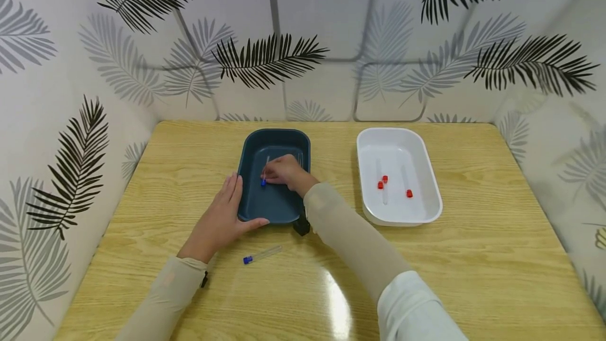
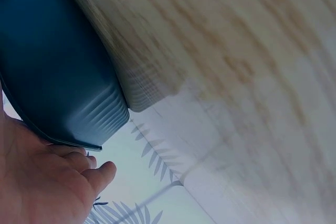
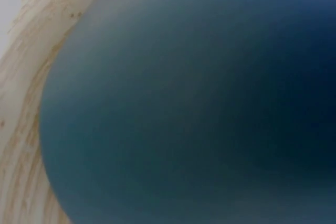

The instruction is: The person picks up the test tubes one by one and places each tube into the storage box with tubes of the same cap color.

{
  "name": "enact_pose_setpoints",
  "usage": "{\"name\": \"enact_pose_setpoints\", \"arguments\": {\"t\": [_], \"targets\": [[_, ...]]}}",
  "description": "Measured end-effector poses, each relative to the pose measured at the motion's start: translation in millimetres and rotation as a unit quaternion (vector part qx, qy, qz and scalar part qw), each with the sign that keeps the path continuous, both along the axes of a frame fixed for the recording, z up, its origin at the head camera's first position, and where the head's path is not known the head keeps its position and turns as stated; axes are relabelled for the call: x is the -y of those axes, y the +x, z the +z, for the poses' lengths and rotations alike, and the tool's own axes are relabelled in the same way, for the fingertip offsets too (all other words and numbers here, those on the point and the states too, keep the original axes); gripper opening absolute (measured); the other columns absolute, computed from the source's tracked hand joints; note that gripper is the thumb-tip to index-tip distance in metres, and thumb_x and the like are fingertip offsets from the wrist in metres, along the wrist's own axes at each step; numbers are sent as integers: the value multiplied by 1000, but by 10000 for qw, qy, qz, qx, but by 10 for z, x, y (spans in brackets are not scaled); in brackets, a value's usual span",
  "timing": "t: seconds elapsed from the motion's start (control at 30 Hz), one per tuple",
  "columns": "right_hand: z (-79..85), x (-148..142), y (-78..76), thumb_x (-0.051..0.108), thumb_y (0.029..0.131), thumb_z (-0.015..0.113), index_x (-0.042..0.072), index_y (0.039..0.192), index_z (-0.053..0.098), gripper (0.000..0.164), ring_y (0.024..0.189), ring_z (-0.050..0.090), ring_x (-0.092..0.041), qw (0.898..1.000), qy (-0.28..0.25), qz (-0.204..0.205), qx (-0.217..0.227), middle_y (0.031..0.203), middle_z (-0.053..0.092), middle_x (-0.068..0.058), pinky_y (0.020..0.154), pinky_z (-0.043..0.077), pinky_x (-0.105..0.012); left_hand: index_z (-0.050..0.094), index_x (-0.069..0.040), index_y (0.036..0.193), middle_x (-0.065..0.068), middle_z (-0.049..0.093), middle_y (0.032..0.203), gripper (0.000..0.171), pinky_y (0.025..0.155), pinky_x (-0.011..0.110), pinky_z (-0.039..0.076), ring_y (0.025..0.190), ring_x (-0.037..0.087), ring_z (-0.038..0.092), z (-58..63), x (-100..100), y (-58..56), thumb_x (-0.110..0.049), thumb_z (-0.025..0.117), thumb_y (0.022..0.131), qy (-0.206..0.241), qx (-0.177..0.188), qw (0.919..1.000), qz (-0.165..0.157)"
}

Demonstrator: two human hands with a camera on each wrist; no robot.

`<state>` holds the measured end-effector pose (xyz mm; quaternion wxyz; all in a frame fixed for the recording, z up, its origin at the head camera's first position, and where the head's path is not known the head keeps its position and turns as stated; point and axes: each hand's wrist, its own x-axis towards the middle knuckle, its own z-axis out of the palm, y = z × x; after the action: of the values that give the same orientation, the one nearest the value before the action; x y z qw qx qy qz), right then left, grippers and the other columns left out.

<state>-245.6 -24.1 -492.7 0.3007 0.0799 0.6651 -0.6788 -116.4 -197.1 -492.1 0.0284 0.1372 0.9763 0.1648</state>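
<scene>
The dark blue tray sits left of centre on the table. My right hand reaches into it and pinches a clear test tube with a blue cap, low over the tray floor. Along the tray's left side lie the fairly straight fingers of my left hand, its thumb at the near left corner. The left wrist view has this hand against the tray's outer wall. A second blue-capped test tube lies on the table in front. Blurred tray wall fills most of the right wrist view.
To the right stands a white tray with several red-capped tubes lying in it. Both trays rest on a wood-grain table, backed by a leaf-patterned wall covering. My right forearm crosses the table between the trays.
</scene>
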Motion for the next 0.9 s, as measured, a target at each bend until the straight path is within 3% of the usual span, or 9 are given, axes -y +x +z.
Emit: {"name": "enact_pose_setpoints", "arguments": {"t": [0.37,0.6,0.9], "targets": [[19,16,33,2,90,59,-10,109,62,23,90,67,-25,9996,128,241,63,99,67,-20,75,54,-31,1,-8,149,11,-1,155,118,109,47,19,141,24,0,-8,-1,-1,-83,44,70,33,8,10000,4],[-24,47,27,5,86,65,-8,102,66,20,81,68,-20,9983,358,465,-39,90,69,-15,70,55,-29,-1,-8,149,12,-1,155,118,108,49,20,141,25,0,13,7,-2,-82,45,70,50,51,10000,-45],[-79,72,17,5,86,66,-6,99,67,17,78,68,-20,9983,410,400,-96,87,70,-13,67,55,-28,-2,-8,149,12,-1,155,118,109,48,19,141,23,-2,23,7,-6,-83,44,70,56,107,9999,-56]]}}
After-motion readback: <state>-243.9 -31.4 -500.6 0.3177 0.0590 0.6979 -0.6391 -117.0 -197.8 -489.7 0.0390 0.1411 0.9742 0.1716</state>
